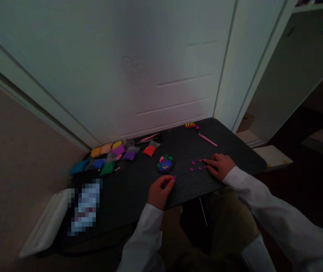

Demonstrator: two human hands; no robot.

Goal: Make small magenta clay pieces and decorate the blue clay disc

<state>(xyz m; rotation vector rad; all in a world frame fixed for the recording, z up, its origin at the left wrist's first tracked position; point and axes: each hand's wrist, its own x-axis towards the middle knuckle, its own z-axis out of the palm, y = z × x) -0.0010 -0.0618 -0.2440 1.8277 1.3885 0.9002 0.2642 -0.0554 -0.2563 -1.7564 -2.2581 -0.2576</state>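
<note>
My left hand (160, 192) is closed near the table's front edge, with a bit of purple modelling clay (174, 177) showing at its fingertips. My right hand (220, 165) rests on the table, fingers stretched and slightly apart, its fingertips beside or on a small purple clay piece (205, 166). Several more little purple pieces (193, 163) lie scattered just left of it. Between and beyond my hands sits a round dark-rimmed clay piece (165, 165) with a blue middle, green leaf shapes, pink bits and yellow bits.
Pink tweezers (208, 139) lie at the right. Bags of coloured clay (107, 168) crowd the left, with a red-orange bag (150, 149) closer in. A pink tool (149, 138) and a yellow-red item (190, 125) lie along the back, by the white panel (173, 94).
</note>
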